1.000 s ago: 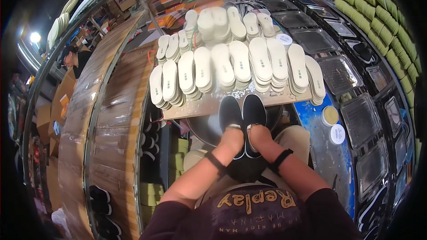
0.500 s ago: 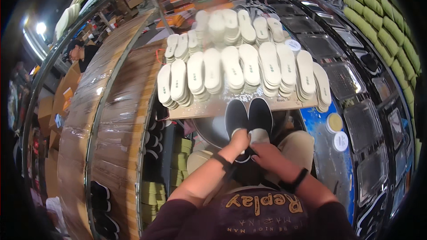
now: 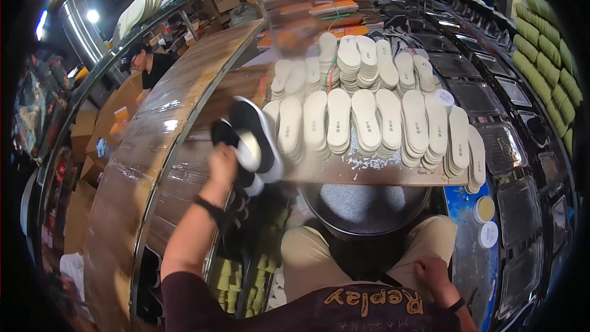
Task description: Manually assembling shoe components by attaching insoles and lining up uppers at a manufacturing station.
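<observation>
My left hand [image 3: 222, 165] is raised at the left, closed on a pair of black slip-on shoes [image 3: 257, 132] with white soles. The shoes are tilted, one partly covering the other, and a pale insole area shows at an opening. Loosely curled, my right hand [image 3: 433, 272] lies by my right thigh, and nothing shows in its fingers. Ahead, stacks of cream insoles [image 3: 338, 124] with small printing stand in rows on a board [image 3: 375, 174].
A dark round basin [image 3: 362, 209] sits between my knees and the board. Left runs a film-wrapped wooden rack [image 3: 184, 123]; a person [image 3: 153, 67] is beyond it. On the right are a blue bench [image 3: 470, 258] with round tubs [image 3: 484, 209] and dark racks of trays [image 3: 516, 209].
The shoes have gone from between my knees up to the left in my left hand. My right hand has let go and drawn back to my thigh. The view has shifted.
</observation>
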A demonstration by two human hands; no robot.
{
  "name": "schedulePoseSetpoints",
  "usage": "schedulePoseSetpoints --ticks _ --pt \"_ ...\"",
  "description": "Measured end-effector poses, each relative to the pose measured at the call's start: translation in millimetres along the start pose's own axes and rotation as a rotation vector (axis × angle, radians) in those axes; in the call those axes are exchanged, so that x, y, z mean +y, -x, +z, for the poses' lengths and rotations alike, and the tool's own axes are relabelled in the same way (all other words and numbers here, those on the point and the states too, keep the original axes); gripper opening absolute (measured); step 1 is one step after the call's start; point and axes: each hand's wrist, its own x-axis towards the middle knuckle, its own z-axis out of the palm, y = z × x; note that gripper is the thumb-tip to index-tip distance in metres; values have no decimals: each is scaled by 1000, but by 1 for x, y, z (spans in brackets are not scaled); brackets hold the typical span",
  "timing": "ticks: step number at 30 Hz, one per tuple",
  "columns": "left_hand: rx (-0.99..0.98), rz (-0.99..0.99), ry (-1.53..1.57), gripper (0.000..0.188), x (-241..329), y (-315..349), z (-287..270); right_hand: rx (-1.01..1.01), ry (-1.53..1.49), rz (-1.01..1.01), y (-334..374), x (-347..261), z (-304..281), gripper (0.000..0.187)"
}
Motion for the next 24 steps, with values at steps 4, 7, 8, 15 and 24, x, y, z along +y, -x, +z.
schedulePoseSetpoints --ticks 4,7,8,15,24 --pt "353 -378 1023 15 -15 -85 -17 81 40 90 1 -10 -13 13" --pt "74 -340 935 19 23 -45 39 156 130 211 17 -6 -28 13" --pt "-34 -326 933 20 38 -21 59 175 138 253 22 -1 -33 13" --pt "-557 163 611 16 127 203 143 302 215 433 43 55 -70 14" --pt "-719 618 240 64 203 296 131 588 425 1113 233 206 -138 28"
